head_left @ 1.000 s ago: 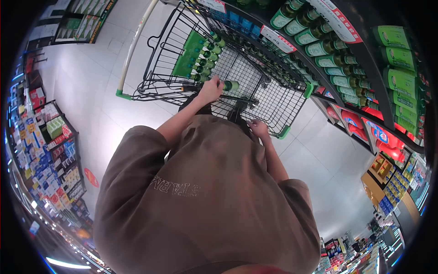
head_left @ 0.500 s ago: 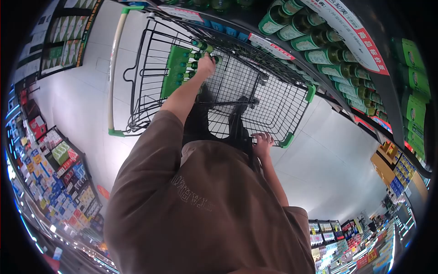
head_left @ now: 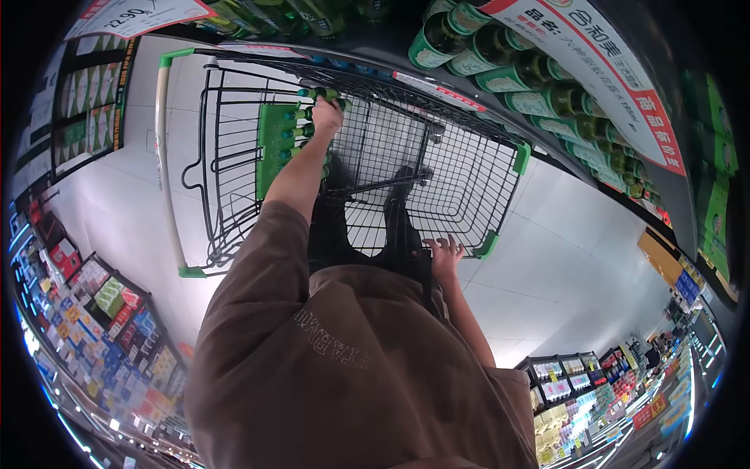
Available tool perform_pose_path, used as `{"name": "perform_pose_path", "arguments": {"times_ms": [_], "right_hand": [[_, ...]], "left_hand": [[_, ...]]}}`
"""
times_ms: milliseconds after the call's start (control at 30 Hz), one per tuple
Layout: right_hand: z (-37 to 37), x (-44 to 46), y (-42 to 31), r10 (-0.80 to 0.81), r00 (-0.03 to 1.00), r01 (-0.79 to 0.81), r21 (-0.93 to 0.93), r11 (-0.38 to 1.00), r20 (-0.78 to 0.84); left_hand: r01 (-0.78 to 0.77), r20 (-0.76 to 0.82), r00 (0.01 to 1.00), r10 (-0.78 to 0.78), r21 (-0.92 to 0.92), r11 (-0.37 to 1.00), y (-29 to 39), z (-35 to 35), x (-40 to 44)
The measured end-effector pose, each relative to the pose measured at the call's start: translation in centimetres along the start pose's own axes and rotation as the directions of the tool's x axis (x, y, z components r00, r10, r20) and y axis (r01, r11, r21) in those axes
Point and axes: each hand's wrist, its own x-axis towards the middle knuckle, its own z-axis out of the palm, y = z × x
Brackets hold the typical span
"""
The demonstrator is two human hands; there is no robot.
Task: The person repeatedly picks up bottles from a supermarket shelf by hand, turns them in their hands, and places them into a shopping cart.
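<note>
My left hand (head_left: pixel 327 117) reaches into a black wire shopping cart (head_left: pixel 462 205) and is closed around a green bottle (head_left: pixel 321 94) at the top of a row. Several more green bottles (head_left: pixel 291 134) with teal caps lie just below it, against the green panel (head_left: pixel 269 156) of the cart's seat section. The fingers hide part of the held bottle. Lower right, my right hand (head_left: pixel 445 258) rests with fingers apart at the cart's near rim, close to its green corner piece (head_left: pixel 487 244).
A shelf with rows of green-labelled bottles (head_left: pixel 500 78) and price signs (head_left: pixel 598 70) runs along the cart's far side. The pale cart handle (head_left: pixel 164 164) is at left. Below the cart stretches the tiled floor (head_left: pixel 547 266); stocked shelves (head_left: pixel 109 320) stand at left.
The cart and my left hand sit further left in view, and the shelf price signs look larger. My left hand stays on the bottle; my right hand stays at the rim.
</note>
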Motion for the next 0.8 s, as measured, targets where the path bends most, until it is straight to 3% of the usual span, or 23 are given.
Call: {"name": "perform_pose_path", "arguments": {"times_ms": [533, 600, 800], "right_hand": [[0.6, -0.1, 0.4, 0.003, 0.998, 0.002, 0.092, 0.996, -0.056], [1.6, 0.1, 1.0, -0.004, 1.000, 0.003, -0.026, 1.000, -0.030], [0.3, 0.0, 0.2, 0.032, 0.999, -0.032, 0.001, 1.000, 0.025]], "left_hand": [[-0.067, -0.155, 0.987, 0.049, -0.113, 0.991, 0.0, -0.1, 3.2], [-0.063, -0.141, 0.989, 0.051, -0.085, 0.994, -0.3, -0.8, 3.6], [-0.059, -0.082, 0.995, 0.055, -0.043, 0.997, -0.5, -1.6, 4.0]]}}
